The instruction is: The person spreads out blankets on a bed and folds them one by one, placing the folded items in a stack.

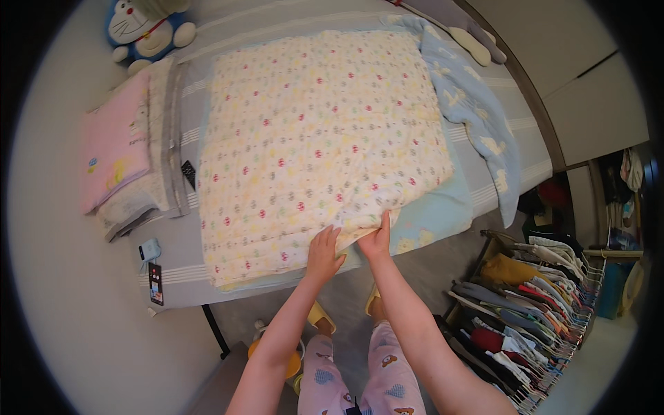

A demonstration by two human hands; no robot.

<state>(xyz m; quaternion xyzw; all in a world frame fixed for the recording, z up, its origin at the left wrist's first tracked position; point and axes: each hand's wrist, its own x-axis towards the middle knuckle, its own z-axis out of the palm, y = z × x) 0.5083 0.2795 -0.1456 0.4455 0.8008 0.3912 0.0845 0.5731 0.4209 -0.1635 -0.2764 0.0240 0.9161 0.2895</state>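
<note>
A cream quilt (311,131) with a small coloured print lies spread over the bed, on top of a pale blue cover (443,207) that shows along its near right side. At the quilt's near edge, my left hand (324,256) rests with fingers stretched on the fabric and the thumb apart. Just right of it, my right hand (375,240) grips the quilt's edge, thumb on top and the other fingers hidden under the cloth. The edge there is rumpled and turned back, leaving the blue cover bare at the near right corner.
A blue blanket (477,111) lies bunched to the right. Pillows (117,145), a black remote (188,174), a phone (156,283) and a blue plush toy (149,34) are on the left. A rack of hung clothes (526,304) stands at the lower right.
</note>
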